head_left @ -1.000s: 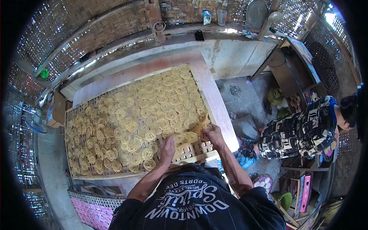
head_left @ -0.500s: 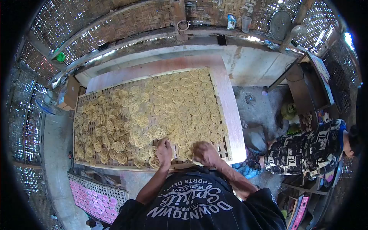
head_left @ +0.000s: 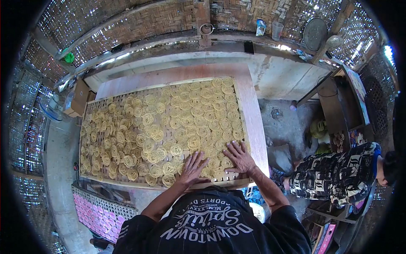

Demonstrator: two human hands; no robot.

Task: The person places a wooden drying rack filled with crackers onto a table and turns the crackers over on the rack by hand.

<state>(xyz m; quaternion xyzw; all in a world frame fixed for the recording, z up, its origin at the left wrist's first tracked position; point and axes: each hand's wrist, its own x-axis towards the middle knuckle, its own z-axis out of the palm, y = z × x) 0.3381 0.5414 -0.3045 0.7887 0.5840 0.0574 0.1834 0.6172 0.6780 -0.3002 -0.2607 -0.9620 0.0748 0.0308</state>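
Round yellowish coiled crackers [head_left: 195, 113] cover a woven bamboo tray [head_left: 171, 88] with a wooden rim. On the right they lie flat in close rows; on the left they overlap in loose heaps. My left hand [head_left: 192, 170] rests palm down near the tray's front edge, fingers spread over the coils. To its right, my right hand [head_left: 241, 160] also lies flat with spread fingers, close to the tray's right front corner. A few coils [head_left: 212, 168] show between the two hands. What lies under the palms is hidden.
The tray sits on a pale wooden board [head_left: 256, 127]. Another person [head_left: 334, 171] in a patterned shirt is at the right, near a shelf [head_left: 338, 97]. A second tray with pink discs [head_left: 99, 216] stands lower left. A cardboard box [head_left: 78, 99] is beyond the tray's left corner.
Both hands were curled over the coils and now lie flat with fingers spread. My left hand has shifted right. The view has tilted slightly.
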